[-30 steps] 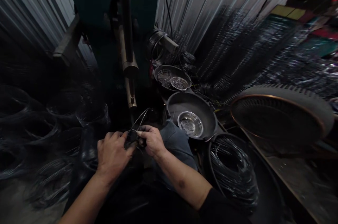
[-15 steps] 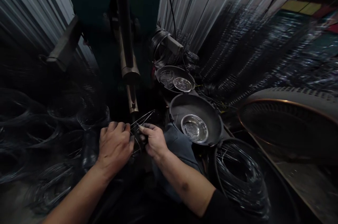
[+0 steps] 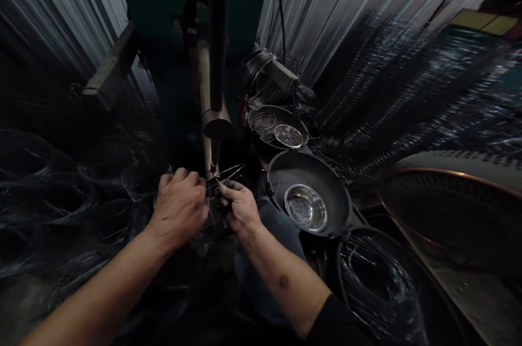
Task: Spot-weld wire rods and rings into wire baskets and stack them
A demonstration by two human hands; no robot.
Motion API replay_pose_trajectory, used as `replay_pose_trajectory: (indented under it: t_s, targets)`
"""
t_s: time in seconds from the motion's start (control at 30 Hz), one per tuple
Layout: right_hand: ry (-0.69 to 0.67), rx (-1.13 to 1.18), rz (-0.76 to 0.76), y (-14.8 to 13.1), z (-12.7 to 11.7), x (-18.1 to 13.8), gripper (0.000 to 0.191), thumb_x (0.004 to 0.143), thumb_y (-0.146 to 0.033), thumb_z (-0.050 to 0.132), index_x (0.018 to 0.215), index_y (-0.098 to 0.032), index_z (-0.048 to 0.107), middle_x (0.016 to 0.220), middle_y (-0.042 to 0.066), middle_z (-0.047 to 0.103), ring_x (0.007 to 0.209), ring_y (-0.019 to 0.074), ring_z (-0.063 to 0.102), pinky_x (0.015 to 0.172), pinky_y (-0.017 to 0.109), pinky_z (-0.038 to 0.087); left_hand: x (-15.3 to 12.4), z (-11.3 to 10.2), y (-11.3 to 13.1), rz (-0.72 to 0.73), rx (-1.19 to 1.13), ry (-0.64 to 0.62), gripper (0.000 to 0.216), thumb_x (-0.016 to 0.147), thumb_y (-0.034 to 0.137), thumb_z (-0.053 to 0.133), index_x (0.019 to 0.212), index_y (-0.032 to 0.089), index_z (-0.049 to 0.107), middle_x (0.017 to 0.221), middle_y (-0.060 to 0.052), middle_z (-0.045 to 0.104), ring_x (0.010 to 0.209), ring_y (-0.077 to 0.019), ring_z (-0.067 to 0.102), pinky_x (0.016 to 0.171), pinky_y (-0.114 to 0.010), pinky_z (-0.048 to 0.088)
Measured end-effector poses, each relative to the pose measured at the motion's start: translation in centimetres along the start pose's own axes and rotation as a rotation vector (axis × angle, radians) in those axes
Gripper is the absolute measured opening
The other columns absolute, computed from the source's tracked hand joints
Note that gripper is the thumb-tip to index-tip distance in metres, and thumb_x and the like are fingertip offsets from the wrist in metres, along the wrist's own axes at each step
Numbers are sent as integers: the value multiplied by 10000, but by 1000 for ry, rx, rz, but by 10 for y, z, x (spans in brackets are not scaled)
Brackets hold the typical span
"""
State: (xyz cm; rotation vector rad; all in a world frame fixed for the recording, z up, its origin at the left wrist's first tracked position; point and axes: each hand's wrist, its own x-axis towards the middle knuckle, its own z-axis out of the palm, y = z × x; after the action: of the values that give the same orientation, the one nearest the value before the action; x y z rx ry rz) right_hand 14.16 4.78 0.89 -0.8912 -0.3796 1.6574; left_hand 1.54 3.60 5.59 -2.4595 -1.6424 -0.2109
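Note:
My left hand (image 3: 179, 209) and my right hand (image 3: 238, 207) are close together below the tip of a vertical press rod (image 3: 216, 117). Both are closed in a pinch on a thin bent wire piece (image 3: 228, 173) whose shiny ends stick out to the upper right. The wire sits just under the rod's brass-coloured lower end. What lies beneath the hands is too dark to make out.
A dark pan (image 3: 310, 191) holding a small steel bowl (image 3: 305, 207) sits right of my hands. Behind it another pan (image 3: 277, 125) holds a steel dish and wire parts. Wire coils (image 3: 375, 280) lie at lower right and on the left. A large round fan guard (image 3: 452, 199) lies at right.
Both hands have moved up and a little forward with the wire, bringing it under the rod's tip. The view has shifted slightly leftward, so the things in it sit further right.

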Motion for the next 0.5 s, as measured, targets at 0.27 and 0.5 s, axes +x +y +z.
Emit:
replay_pose_trajectory:
  t_s: [0.27, 0.5]
  targets:
    - [31, 23, -1, -10, 13, 5, 103, 575, -107, 706, 615, -122, 613, 525, -41, 543, 386, 14, 347, 395, 156, 278, 16, -12, -7, 16, -3, -15, 190, 780, 268, 525, 810, 147, 668, 834, -112, 608, 919, -312, 501, 735, -438, 335]
    - [27, 30, 34, -12, 17, 10, 125, 622, -112, 713, 650, -128, 592, 522, -47, 529, 391, 21, 331, 404, 164, 313, 27, -16, -12, 29, -3, -51, 193, 757, 263, 512, 752, 149, 668, 824, -120, 613, 910, -306, 503, 719, -432, 320]
